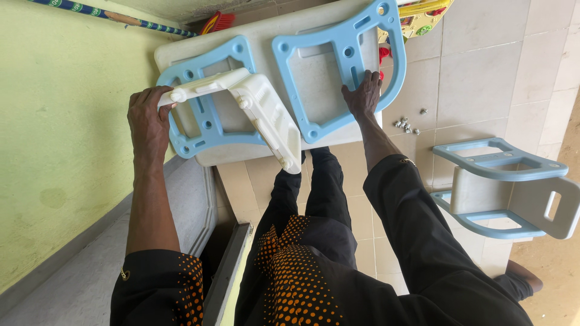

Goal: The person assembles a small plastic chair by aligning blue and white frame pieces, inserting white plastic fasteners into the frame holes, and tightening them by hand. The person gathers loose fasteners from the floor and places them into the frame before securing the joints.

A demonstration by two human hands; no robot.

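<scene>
White seat piece (pixel 260 105) is gripped by left hand (pixel 148 118) at upper left, over a blue frame (pixel 202 115). Right hand (pixel 362 93) is pressed flat on second blue frame (pixel 344 66), holding nothing. Seat likely needs aligning with frame holes.

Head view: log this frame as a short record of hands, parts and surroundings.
left hand: grips white part at its end
right hand: rests on right blue frame
left blue frame: flat under the white part
table: white, bears both frames
screws: small pile on tiled floor
chair: blue and white, on its side at right
</scene>
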